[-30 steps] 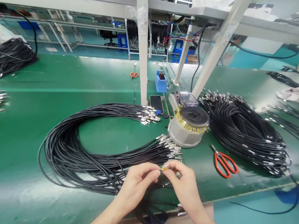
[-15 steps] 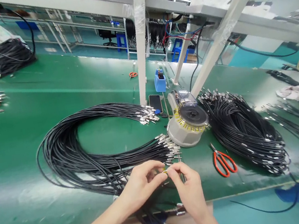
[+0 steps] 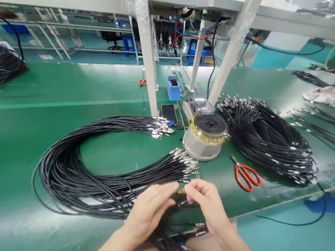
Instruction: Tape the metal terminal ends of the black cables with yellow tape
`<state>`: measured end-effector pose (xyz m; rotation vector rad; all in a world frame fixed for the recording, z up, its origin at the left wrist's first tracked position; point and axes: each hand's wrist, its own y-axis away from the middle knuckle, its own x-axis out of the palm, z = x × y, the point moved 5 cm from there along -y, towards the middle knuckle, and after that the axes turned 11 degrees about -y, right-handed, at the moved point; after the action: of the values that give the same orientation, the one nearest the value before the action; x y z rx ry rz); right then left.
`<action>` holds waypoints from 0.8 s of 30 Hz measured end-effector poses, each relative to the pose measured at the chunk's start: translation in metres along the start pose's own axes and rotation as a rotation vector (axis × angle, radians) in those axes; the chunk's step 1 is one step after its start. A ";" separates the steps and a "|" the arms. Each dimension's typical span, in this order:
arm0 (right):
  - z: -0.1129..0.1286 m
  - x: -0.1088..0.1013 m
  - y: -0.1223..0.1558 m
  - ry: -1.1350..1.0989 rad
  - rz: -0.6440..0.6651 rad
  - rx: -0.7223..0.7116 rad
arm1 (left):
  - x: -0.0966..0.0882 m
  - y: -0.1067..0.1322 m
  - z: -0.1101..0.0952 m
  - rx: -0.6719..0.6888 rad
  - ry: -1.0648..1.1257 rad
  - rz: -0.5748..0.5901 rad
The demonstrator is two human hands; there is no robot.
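My right hand (image 3: pixel 208 204) is closed in a pinch, with a small yellow strip (image 3: pixel 181 191) sticking out from the fingertips toward the left; it looks like tape. Across from it, my left hand (image 3: pixel 152 208) has its fingers stretched out and the thumb apart, with nothing visible in its grip. A thin metal cable end (image 3: pixel 182 203) shows just below the strip, between the hands. Behind my left hand lies a curved bundle of black cables (image 3: pixel 66 171) with silver ends. More black cables (image 3: pixel 165 244) hang over the table edge onto my lap.
A round grey tape dispenser (image 3: pixel 203 147) with yellow tabs stands beyond my hands. Red-handled snips (image 3: pixel 247 175) and a coiled cable bundle (image 3: pixel 268 143) lie to the right. Behind are a phone (image 3: pixel 169 114), a blue tape holder (image 3: pixel 173 88) and white shelf posts (image 3: pixel 147 52).
My left fingers have come off the small yellow strip and straightened. My right hand keeps its pinch. The whole view has shifted slightly.
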<state>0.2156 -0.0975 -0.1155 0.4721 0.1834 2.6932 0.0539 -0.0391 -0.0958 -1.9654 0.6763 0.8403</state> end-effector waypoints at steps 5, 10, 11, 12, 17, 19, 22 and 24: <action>0.002 -0.002 0.002 0.041 0.021 -0.017 | 0.001 -0.001 0.014 -0.314 0.166 0.264; 0.004 -0.001 0.008 0.134 0.063 -0.052 | 0.009 -0.018 -0.002 -0.389 0.362 0.385; 0.005 -0.001 0.010 0.161 0.064 -0.069 | 0.011 -0.020 -0.004 -0.401 0.384 0.395; 0.007 -0.002 0.011 0.188 0.059 -0.088 | 0.011 -0.022 -0.005 -0.412 0.402 0.404; 0.012 -0.001 0.014 0.272 0.053 -0.135 | 0.011 -0.021 -0.005 -0.411 0.440 0.464; 0.013 -0.001 0.014 0.281 0.056 -0.145 | 0.011 -0.020 -0.006 -0.393 0.418 0.448; 0.012 -0.002 0.015 0.292 0.063 -0.148 | 0.014 -0.018 -0.006 -0.379 0.397 0.410; 0.011 -0.003 0.015 0.305 0.075 -0.140 | 0.017 -0.015 -0.005 -0.393 0.416 0.411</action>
<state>0.2161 -0.1118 -0.1033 0.0251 0.0605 2.8152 0.0769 -0.0386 -0.0998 -2.4326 1.2696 0.8577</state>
